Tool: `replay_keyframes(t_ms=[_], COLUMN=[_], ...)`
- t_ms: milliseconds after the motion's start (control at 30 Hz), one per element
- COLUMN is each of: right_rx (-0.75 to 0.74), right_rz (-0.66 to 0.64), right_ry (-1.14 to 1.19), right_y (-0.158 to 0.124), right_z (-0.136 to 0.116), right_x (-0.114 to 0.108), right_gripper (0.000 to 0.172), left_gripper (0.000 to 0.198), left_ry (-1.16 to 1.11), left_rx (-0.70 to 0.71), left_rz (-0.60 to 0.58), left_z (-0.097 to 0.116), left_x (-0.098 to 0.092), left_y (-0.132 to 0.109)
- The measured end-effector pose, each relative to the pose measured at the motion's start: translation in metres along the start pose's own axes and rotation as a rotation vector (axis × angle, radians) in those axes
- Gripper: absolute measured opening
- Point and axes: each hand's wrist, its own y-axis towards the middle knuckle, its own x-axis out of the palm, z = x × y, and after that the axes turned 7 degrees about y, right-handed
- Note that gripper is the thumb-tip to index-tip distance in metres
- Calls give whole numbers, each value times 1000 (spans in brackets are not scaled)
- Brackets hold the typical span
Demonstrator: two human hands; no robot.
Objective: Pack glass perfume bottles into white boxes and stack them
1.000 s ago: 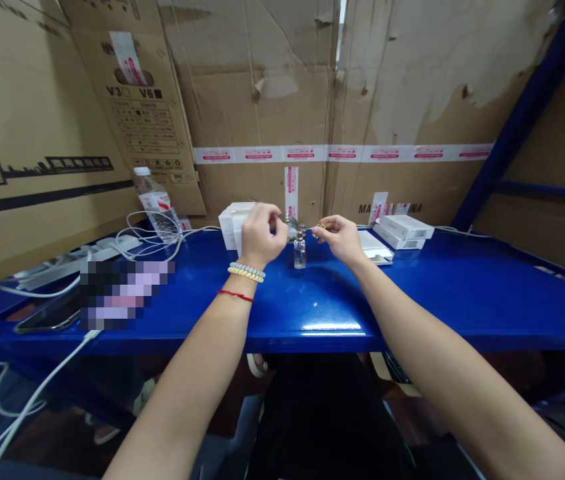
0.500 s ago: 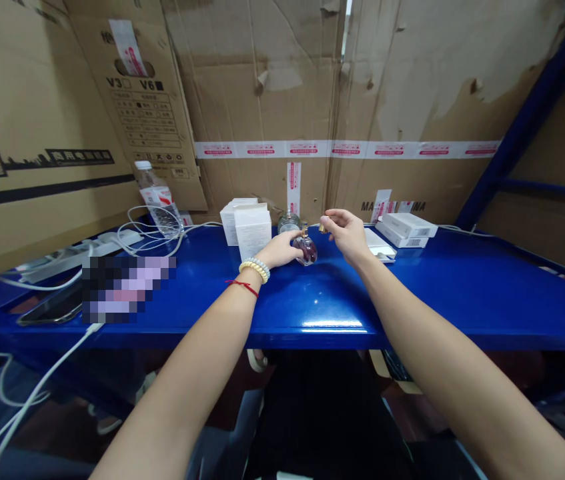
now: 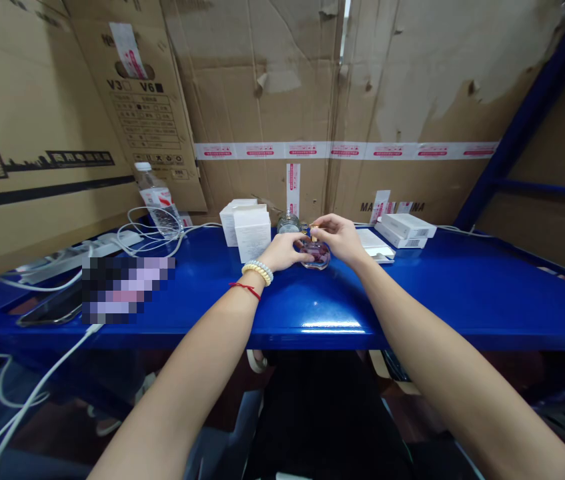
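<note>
A clear perfume bottle (image 3: pixel 317 255) with purplish contents stands on the blue table. My left hand (image 3: pixel 288 251) is closed around its left side, fingers partly behind the glass. At the bottle's neck, my right hand (image 3: pixel 338 235) pinches a small gold cap (image 3: pixel 315 231); its fingers partly hide the cap, and I cannot tell how far it sits on the neck. Just behind my left hand is a second glass bottle (image 3: pixel 289 223), greenish grey and partly covered. White cartons (image 3: pixel 253 232) stand to the left of my left hand.
Flat white boxes (image 3: pixel 406 230) and a white booklet-like item (image 3: pixel 375 245) lie to the right. Leftward are a water bottle (image 3: pixel 159 203), looped white cables (image 3: pixel 145 230), a power strip (image 3: pixel 82 257) and a blurred-out phone (image 3: pixel 57 303). Cardboard (image 3: pixel 262 87) walls the back.
My right hand has moved left and brought the gold cap to the perfume bottle's neck. The bottle has shifted slightly right and turned, its broad side now facing me.
</note>
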Motion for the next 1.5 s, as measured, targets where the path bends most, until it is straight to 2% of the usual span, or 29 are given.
replay_keyframes(t_ms=[133, 433, 600, 700, 767, 800, 900, 1000, 1067, 1133, 1200, 1367, 1500], right_rx=[26, 124, 106, 49, 19, 14, 43, 91, 106, 121, 149, 200, 186], right_rz=[-63, -152, -222, -192, -146, -117, -10, 76, 96, 118, 151, 193, 129], right_ry=[-13, 92, -67, -212, -329, -388, -554, -659, -673, -660, -623, -379, -245], right_y=[-4, -6, -11, -12, -11, -11, -8, -7, -7, -7, -5, 7, 15], right_z=[0, -1, 2, 6, 9, 10, 11, 10, 9, 9, 9, 18, 30], right_x=[-1, -6, -4, -2, -2, -3, -7, -10, -10, -9, -9, -17, -24], right_gripper=[28, 29, 46, 57, 64, 67, 72, 72, 71, 69, 63, 39, 38], left_gripper=[42, 44, 48, 43, 38, 34, 21, 18, 20, 27, 29, 14, 17], left_ry=[19, 56, 77, 51, 23, 20, 71, 157, 210, 243, 250, 161, -35], left_rx=[2, -56, -64, -65, -60, -49, 17, 46, -13, -127, -246, -421, -496], left_rz=[-3, -44, 21, 57, 135, 210, 536, 839, 998, 1102, 1126, 1028, 998], left_z=[-1, -2, -7, -8, -5, -3, 4, 8, 8, 7, 4, -3, -9], left_x=[1, 1, 3, 4, 2, 1, -7, -17, -24, -29, -33, -37, -41], left_y=[1, 1, 2, 2, 3, 3, 2, -2, -5, -7, -8, -6, -2])
